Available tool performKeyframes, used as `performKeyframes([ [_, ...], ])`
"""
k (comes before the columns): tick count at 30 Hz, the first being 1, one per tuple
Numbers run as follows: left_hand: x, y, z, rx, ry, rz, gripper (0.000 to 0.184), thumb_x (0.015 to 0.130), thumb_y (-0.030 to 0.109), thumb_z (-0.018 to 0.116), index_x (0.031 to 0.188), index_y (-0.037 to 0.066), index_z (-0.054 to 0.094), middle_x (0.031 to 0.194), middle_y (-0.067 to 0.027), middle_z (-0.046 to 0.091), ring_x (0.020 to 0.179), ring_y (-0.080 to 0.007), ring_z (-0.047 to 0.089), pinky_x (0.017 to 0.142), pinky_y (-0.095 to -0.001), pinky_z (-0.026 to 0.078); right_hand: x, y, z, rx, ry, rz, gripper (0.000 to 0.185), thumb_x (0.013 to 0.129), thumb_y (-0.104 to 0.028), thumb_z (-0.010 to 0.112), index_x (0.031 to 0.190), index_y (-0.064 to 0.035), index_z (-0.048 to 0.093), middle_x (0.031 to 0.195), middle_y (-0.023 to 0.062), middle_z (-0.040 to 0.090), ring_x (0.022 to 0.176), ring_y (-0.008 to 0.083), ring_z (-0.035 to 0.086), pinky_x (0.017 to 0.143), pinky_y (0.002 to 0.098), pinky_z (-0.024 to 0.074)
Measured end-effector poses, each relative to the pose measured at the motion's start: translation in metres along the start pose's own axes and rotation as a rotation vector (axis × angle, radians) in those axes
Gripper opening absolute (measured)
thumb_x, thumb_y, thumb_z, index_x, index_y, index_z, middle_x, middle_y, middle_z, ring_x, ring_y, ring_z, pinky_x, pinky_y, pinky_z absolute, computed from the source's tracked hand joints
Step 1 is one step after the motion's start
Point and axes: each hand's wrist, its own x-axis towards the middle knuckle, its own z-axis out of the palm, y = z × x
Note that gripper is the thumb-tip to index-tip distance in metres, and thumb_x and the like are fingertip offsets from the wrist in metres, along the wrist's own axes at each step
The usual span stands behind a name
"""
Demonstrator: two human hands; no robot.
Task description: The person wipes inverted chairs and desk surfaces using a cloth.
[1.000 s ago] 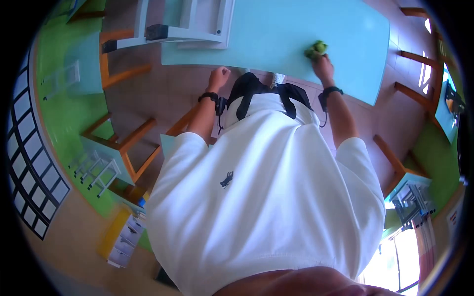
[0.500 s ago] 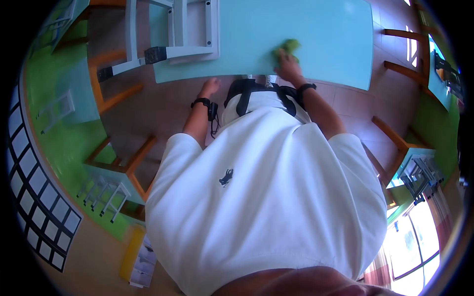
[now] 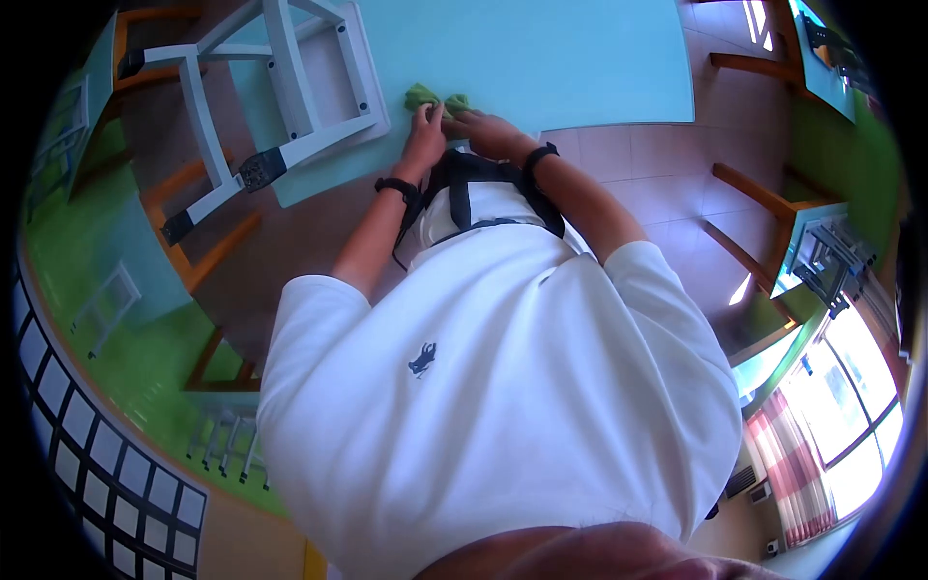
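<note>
A crumpled green cloth (image 3: 421,96) lies on the light blue tabletop (image 3: 561,63), close to its near edge. My left hand (image 3: 424,137) pinches the cloth with its fingertips from the near side. Just to the right, my right hand (image 3: 483,132) has its fingers closed on the right part of the same cloth. The fingertips of both hands almost meet. Each wrist wears a black band.
An upturned grey-white stool (image 3: 329,82) rests on the table's left part, its legs pointing left. Other tables with orange legs (image 3: 759,190) stand left and right. More stools (image 3: 829,259) are at the right. A curtained window is at the lower right.
My right hand has moved left across the tabletop with the cloth. My left hand has come up from beside the table edge and taken hold of the cloth. The view has turned.
</note>
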Motion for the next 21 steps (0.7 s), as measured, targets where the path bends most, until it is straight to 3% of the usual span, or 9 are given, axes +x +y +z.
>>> performKeyframes([
  [1,0.003,0.007,0.001,0.013,-0.092,-0.081,0.059,0.080,-0.005,0.051,0.138,-0.003,0.038,0.140,-0.0326,0.030,0.128,-0.0468,0.035,0.108,-0.0446,0.033,-0.006,0.002,-0.004,-0.003,0.012,0.000,0.064,0.078,-0.011,0.059,0.139,-0.0221,0.041,0.124,0.0109,0.053,0.116,0.0307,0.053,0.092,0.0417,0.0493],
  [4,0.001,0.022,0.014,0.124,-0.054,-0.064,0.066,0.080,-0.006,0.052,0.141,-0.009,0.027,0.145,-0.0383,0.014,0.135,-0.0505,0.023,0.113,-0.0445,0.026,-0.021,0.007,-0.001,-0.044,0.036,0.053,0.071,0.079,-0.011,0.058,0.144,-0.0259,0.034,0.126,0.0108,0.052,0.114,0.0303,0.055,0.091,0.0425,0.0496],
  [5,0.002,0.022,0.018,0.076,-0.135,-0.108,0.073,0.079,-0.004,0.054,0.142,-0.013,0.018,0.146,-0.0421,0.001,0.139,-0.0525,0.008,0.116,-0.0451,0.018,-0.025,0.010,0.001,-0.066,0.069,0.016,0.070,0.079,-0.011,0.058,0.144,-0.0259,0.035,0.126,0.0096,0.052,0.114,0.0293,0.055,0.090,0.0429,0.0498],
  [7,0.004,0.028,0.025,0.093,-0.125,-0.116,0.074,0.078,-0.003,0.055,0.142,-0.013,0.017,0.146,-0.0422,0.000,0.139,-0.0525,0.006,0.116,-0.0465,0.016,-0.034,0.017,-0.009,-0.089,0.117,-0.012,0.070,0.079,-0.011,0.058,0.143,-0.0260,0.035,0.126,0.0085,0.053,0.114,0.0282,0.056,0.088,0.0433,0.0499],
  [9,0.008,0.015,0.045,0.132,-0.083,-0.143,0.080,0.079,0.005,0.061,0.143,-0.011,0.018,0.147,-0.0407,-0.001,0.140,-0.0523,0.000,0.115,-0.0504,0.011,-0.046,0.025,-0.021,-0.143,-0.042,-0.010,0.061,0.081,-0.010,0.056,0.139,-0.0255,0.043,0.124,0.0051,0.054,0.113,0.0238,0.056,0.086,0.0412,0.0494],
  [14,0.036,0.019,0.064,0.033,-0.082,-0.117,0.082,0.081,0.024,0.065,0.147,-0.001,0.022,0.150,-0.0369,0.001,0.141,-0.0508,0.002,0.114,-0.0512,0.014,-0.129,0.114,-0.034,-0.248,0.224,0.136,0.050,0.084,-0.007,0.051,0.131,-0.0240,0.053,0.119,0.0017,0.055,0.112,0.0170,0.053,0.085,0.0366,0.0461],
  [17,0.060,0.075,0.090,0.125,-0.305,-0.102,0.083,0.085,0.038,0.061,0.147,0.000,0.022,0.149,-0.0386,-0.001,0.140,-0.0529,0.003,0.113,-0.0547,0.013,-0.189,0.155,-0.036,-0.337,0.346,0.233,0.049,0.084,-0.007,0.051,0.131,-0.0231,0.053,0.118,0.0020,0.055,0.113,0.0172,0.053,0.087,0.0365,0.0454],
  [19,0.080,0.115,0.122,0.180,-0.320,-0.043,0.083,0.085,0.038,0.061,0.147,0.000,0.022,0.149,-0.0393,-0.001,0.139,-0.0537,0.003,0.113,-0.0552,0.013,-0.223,0.173,-0.032,-0.410,0.518,0.292,0.050,0.084,-0.007,0.050,0.131,-0.0220,0.053,0.117,0.0032,0.055,0.114,0.0192,0.052,0.089,0.0378,0.0445],
  [21,0.101,0.161,0.160,0.229,-0.300,0.015,0.084,0.085,0.038,0.061,0.147,-0.002,0.021,0.148,-0.0409,0.000,0.138,-0.0553,0.003,0.113,-0.0546,0.013,-0.262,0.185,-0.038,-0.286,0.510,0.433,0.046,0.084,-0.008,0.051,0.128,-0.0194,0.055,0.115,0.0046,0.055,0.113,0.0212,0.053,0.088,0.0384,0.0451],
])
